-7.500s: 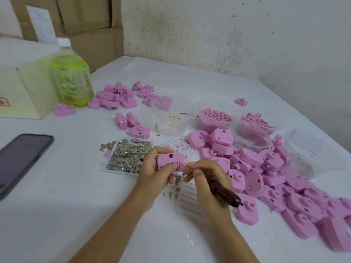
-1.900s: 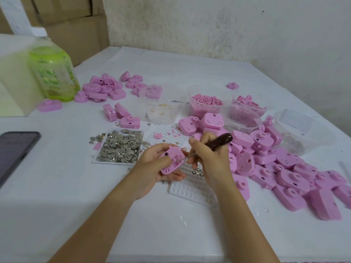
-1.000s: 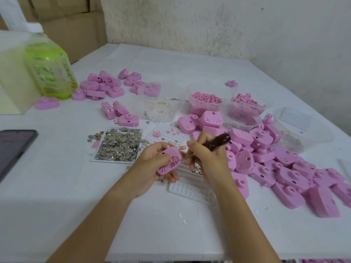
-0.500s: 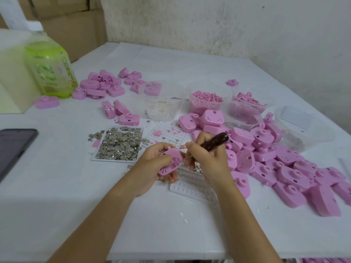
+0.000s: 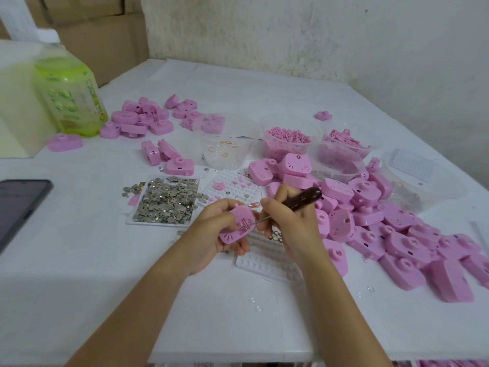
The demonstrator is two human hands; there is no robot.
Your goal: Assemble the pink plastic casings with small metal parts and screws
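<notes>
Barely shifting since a moment ago, the left hand (image 5: pixel 211 231) is gripping a pink casing (image 5: pixel 235 230), tilting it toward the right hand (image 5: pixel 288 223), which is holding the screwdriver (image 5: pixel 301 198) tip against it; metal parts (image 5: pixel 166 205) are lying just beyond the left hand, spare casings (image 5: pixel 370 221) beside the right, within reach.

The left grip (image 5: pixel 210 234) holds a pink casing (image 5: pixel 234 230) above the tabletop (image 5: pixel 79 260), fingers curled round it. The right grip (image 5: pixel 288 223) grasps a dark-handled tool (image 5: pixel 304 197), whose thin metal tip touches the casing. A tray of metal parts (image 5: pixel 158 223) lies just left of the left grip. A heap of casings (image 5: pixel 391 234) spreads to the right of the right grip. Beyond it stands a clear tub (image 5: pixel 280 152) of pink bits.
</notes>
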